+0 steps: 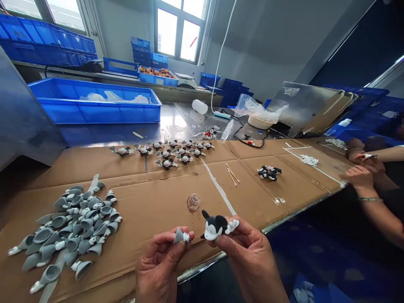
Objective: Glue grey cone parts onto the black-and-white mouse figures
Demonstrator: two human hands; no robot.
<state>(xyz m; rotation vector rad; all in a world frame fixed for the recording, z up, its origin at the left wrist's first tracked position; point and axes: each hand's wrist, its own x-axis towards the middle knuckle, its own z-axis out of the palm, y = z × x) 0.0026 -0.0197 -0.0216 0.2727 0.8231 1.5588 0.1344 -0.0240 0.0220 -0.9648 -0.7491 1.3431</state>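
Observation:
My left hand (166,261) pinches a small grey cone with a white hand-shaped piece (182,236) between thumb and fingers. Just to its right, my right hand (249,252) grips a black-and-white mouse figure head (214,226) with round black ears and a white hand at its side. The two parts are close but apart. Beyond them stands a small clear round cup (193,202) on the cardboard. To the left lies a heap of grey cones with white hands (78,223). Several mouse figures with grey cones (172,152) sit in rows farther back.
Cotton swabs (232,174) and a cluster of black-and-white parts (269,172) lie right of centre. White pieces (309,160) are piled farther right, near another person's hands (361,179). A blue crate (107,111) stands at the back left, a basket with plastic bags (260,122) at the back right.

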